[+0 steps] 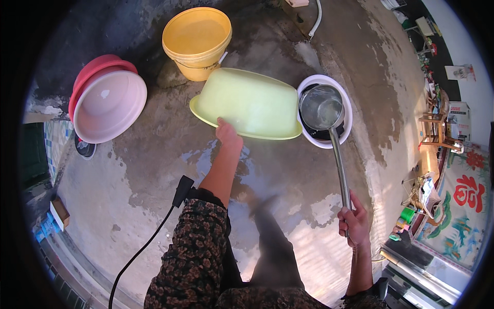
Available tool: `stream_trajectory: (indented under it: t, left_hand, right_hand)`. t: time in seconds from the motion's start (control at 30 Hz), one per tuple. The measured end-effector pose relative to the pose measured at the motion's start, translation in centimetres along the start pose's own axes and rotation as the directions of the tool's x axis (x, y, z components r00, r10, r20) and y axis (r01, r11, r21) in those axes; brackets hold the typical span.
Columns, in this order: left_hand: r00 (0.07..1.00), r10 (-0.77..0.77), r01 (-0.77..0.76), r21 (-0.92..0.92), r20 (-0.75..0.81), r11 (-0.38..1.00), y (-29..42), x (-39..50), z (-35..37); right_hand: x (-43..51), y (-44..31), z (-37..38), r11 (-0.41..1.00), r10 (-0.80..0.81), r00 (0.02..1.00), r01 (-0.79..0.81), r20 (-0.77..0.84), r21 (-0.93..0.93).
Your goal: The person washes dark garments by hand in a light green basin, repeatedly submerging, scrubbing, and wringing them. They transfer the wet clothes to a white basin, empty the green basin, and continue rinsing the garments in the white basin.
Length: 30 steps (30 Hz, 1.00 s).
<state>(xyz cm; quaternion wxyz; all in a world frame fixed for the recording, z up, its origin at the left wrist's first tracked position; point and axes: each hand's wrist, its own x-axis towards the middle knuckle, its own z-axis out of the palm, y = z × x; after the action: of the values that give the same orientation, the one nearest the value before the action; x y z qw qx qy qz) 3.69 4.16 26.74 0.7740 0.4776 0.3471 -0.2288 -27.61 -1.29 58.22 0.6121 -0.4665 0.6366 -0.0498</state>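
Observation:
My left hand point(228, 134) grips the near rim of a light green plastic tub point(249, 102), which is tipped so its outer side and base show. My right hand point(356, 221) is closed around the long handle of a metal ladle point(321, 107). The ladle's bowl is over a white basin point(348, 129) that holds something dark. Behind the green tub stands a yellow bucket point(197, 34) with a wire handle.
A pale pink basin point(110, 106) leans on a red one point(87, 73) at the left. Wet patches cover the concrete floor point(154, 181). A black cable with a plug-like end point(183, 191) hangs near my left sleeve. A white hose point(317, 19) lies at the top; a wooden chair point(438, 125) stands far right.

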Motion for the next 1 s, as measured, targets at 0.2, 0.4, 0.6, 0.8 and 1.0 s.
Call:
stream_trajectory:
  t: [0.2, 0.4, 0.6, 0.8, 1.0]
  left_hand:
    - [0.999, -0.042, 0.042, 0.008, -0.012, 0.999, -0.4, 2.2, 1.5]
    - [0.997, 0.012, -0.009, -0.038, 0.078, 0.999, 0.6, 4.0, 0.4]
    - [0.977, -0.113, 0.140, -0.147, 0.182, 0.979, 2.4, 4.1, -3.1]
    - [0.958, -0.195, 0.222, -0.112, 0.208, 0.969, 4.4, 0.6, -8.0]
    - [0.961, -0.145, 0.162, -0.057, 0.236, 0.985, 6.3, -3.1, -12.1]
  right_hand:
    - [0.6, 1.5, 1.2, 0.983, -0.174, 0.984, 0.175, 0.026, -0.057]
    - [2.4, 1.9, 2.6, 0.593, -0.618, 0.785, 0.498, 0.039, -0.633]
    - [5.8, 0.2, 6.3, 0.524, -0.674, 0.734, 0.550, 0.078, -0.650]
    - [14.3, -5.1, 18.2, 0.840, -0.474, 0.819, 0.531, 0.321, -0.113]
    - [22.7, -13.8, 34.5, 0.941, -0.252, 0.743, 0.038, 0.620, 0.336]
